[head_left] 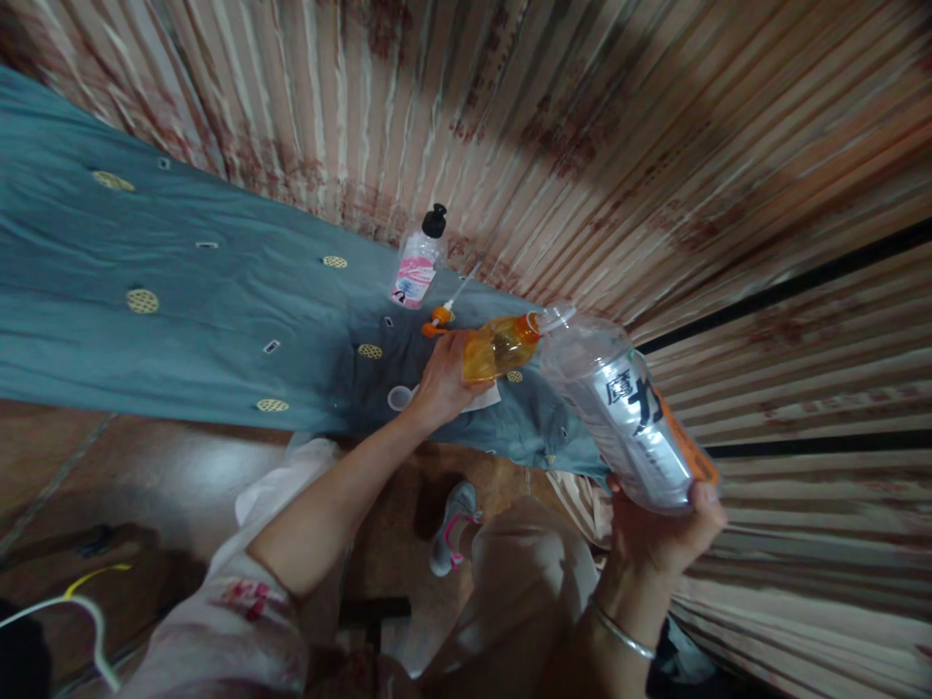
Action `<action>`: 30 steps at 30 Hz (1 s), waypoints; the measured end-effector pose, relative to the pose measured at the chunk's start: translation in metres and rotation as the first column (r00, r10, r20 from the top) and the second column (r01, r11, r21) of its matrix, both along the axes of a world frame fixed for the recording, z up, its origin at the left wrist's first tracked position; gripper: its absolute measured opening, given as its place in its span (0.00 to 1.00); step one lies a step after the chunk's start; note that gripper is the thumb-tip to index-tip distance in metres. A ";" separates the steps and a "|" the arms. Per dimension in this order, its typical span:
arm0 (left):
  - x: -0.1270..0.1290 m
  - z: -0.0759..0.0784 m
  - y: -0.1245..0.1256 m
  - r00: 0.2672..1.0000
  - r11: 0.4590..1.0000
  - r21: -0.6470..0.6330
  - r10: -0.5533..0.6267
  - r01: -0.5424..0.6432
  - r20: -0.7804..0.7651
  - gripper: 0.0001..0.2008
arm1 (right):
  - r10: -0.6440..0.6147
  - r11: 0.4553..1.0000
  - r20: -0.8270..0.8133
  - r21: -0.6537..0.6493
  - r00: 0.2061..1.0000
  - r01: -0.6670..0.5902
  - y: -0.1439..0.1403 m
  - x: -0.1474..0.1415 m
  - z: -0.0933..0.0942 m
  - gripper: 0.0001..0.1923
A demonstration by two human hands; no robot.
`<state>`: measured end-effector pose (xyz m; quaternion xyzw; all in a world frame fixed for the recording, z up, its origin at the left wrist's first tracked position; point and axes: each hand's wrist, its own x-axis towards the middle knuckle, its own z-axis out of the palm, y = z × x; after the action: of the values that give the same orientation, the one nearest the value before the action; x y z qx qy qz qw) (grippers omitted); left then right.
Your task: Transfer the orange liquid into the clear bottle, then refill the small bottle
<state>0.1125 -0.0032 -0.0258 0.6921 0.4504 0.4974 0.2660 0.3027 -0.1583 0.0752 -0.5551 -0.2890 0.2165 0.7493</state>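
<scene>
My left hand [446, 383] is wrapped round a small amber bottle [496, 348], tilted with its orange neck to the right. My right hand [659, 524] grips the base of a large clear bottle [618, 403] with a silver and orange label. The big bottle leans so that its mouth meets the small bottle's neck; whether liquid passes between them I cannot tell. Just beyond my left hand lies an orange pump top [439, 316] with a thin clear tube. A small whitish round cup or cap [400, 397] sits beside my left wrist, near a white paper [482, 398].
A clear bottle with a black cap and pink label [415, 277] stands on the blue-green cloth [218, 330] with yellow patterns. Pleated curtains [466, 107] hang behind and to the right, with dark bars [793, 282] there. A white cable [94, 621] shows lower left.
</scene>
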 end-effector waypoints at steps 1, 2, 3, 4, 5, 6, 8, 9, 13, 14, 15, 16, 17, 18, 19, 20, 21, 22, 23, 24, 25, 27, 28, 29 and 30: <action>0.000 0.000 0.000 1.000 1.000 -0.004 0.002 -0.002 0.000 0.34 | -0.005 1.000 0.000 -0.003 1.000 0.005 0.000 -0.001 0.001 0.29; 0.000 0.001 0.000 1.000 1.000 -0.006 0.003 -0.003 0.000 0.34 | -0.010 1.000 0.001 -0.006 1.000 0.010 0.000 -0.002 0.001 0.30; 0.000 0.001 0.000 1.000 1.000 -0.007 0.003 -0.003 0.002 0.33 | -0.015 1.000 0.000 -0.008 1.000 0.015 0.000 -0.002 0.001 0.30; 0.000 0.001 0.000 1.000 1.000 -0.007 0.002 -0.001 0.004 0.33 | -0.020 1.000 0.000 -0.011 1.000 0.020 0.000 -0.002 0.001 0.30; 0.000 0.002 0.000 1.000 1.000 -0.007 -0.001 0.001 0.005 0.33 | -0.021 1.000 0.000 -0.015 1.000 0.021 0.000 -0.002 0.001 0.30; 0.000 0.002 0.000 1.000 1.000 -0.007 -0.005 0.005 0.007 0.33 | -0.021 1.000 0.000 -0.020 1.000 0.021 0.000 -0.001 0.001 0.31; -0.001 0.002 0.000 1.000 1.000 -0.008 -0.009 0.009 0.008 0.33 | -0.014 1.000 0.000 -0.028 1.000 0.014 0.000 0.000 0.001 0.31; -0.001 0.001 0.000 1.000 1.000 -0.007 -0.009 0.009 0.005 0.33 | -0.010 1.000 0.000 -0.029 1.000 0.010 0.000 0.001 0.001 0.31; 0.000 0.001 -0.001 1.000 1.000 -0.002 0.001 -0.001 0.000 0.33 | -0.004 1.000 0.008 -0.023 1.000 0.004 0.000 0.000 0.001 0.31; 0.000 0.001 -0.001 1.000 1.000 -0.004 0.002 -0.002 0.001 0.33 | -0.006 1.000 0.010 -0.023 1.000 0.007 0.000 -0.001 0.001 0.31; 0.000 0.001 -0.001 1.000 1.000 -0.006 0.002 -0.002 0.002 0.33 | -0.008 1.000 0.012 -0.023 1.000 0.008 0.000 -0.001 0.001 0.31; 0.000 0.001 -0.001 1.000 1.000 -0.008 0.001 -0.001 0.003 0.33 | -0.008 1.000 0.012 -0.024 1.000 0.008 0.000 -0.001 0.001 0.31; 0.000 0.001 -0.001 1.000 1.000 -0.011 -0.001 0.001 0.005 0.33 | -0.005 1.000 0.011 -0.026 1.000 0.005 0.000 -0.002 0.001 0.31; -0.001 0.001 -0.001 1.000 1.000 -0.014 -0.004 0.004 0.008 0.33 | -0.002 1.000 0.009 -0.029 1.000 0.003 -0.001 -0.002 0.001 0.30; -0.001 0.002 -0.001 1.000 1.000 -0.016 -0.007 0.007 0.010 0.34 | 0.000 1.000 0.007 -0.031 1.000 0.000 -0.001 -0.002 0.001 0.30; -0.001 0.002 -0.001 1.000 1.000 -0.018 -0.009 0.009 0.011 0.34 | 0.001 0.999 0.006 -0.032 1.000 -0.001 -0.001 -0.002 0.001 0.30; -0.001 0.002 0.000 1.000 1.000 -0.019 -0.009 0.009 0.013 0.33 | 0.002 0.999 0.009 -0.033 1.000 -0.001 -0.001 -0.001 0.001 0.31; -0.001 0.002 0.000 1.000 1.000 -0.019 -0.007 0.007 0.012 0.33 | -0.001 0.999 0.013 -0.033 1.000 0.001 -0.001 -0.001 0.000 0.31; -0.001 0.002 0.000 1.000 1.000 -0.018 -0.006 0.007 0.010 0.33 | -0.002 0.999 0.017 -0.035 1.000 0.003 -0.001 0.000 0.000 0.31; -0.001 0.002 0.000 1.000 1.000 -0.014 -0.007 0.007 0.006 0.32 | -0.005 0.999 0.020 -0.036 1.000 0.006 -0.001 0.000 0.000 0.31; -0.001 0.002 0.000 1.000 1.000 -0.009 -0.009 0.009 0.003 0.32 | -0.008 0.999 0.022 -0.037 1.000 0.009 -0.001 0.000 -0.001 0.31; -0.001 0.002 -0.001 1.000 1.000 -0.001 -0.012 0.012 -0.006 0.32 | -0.017 0.999 0.021 -0.037 1.000 0.018 -0.001 0.001 -0.001 0.31; -0.001 0.002 -0.001 1.000 1.000 0.001 -0.011 0.011 -0.010 0.32 | -0.019 0.999 0.019 -0.036 1.000 0.020 -0.001 0.001 -0.001 0.31; -0.001 0.002 -0.001 1.000 1.000 0.002 -0.008 0.008 -0.011 0.32 | -0.018 0.999 0.019 -0.034 1.000 0.019 -0.001 0.002 -0.001 0.31; -0.001 0.002 -0.001 1.000 1.000 0.000 -0.006 0.006 -0.009 0.33 | -0.016 0.999 0.018 -0.032 1.000 0.017 -0.001 0.002 -0.001 0.31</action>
<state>0.1114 -0.0038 -0.0241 0.6958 0.4496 0.4934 0.2651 0.3042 -0.1590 0.0740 -0.5713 -0.2876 0.2099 0.7395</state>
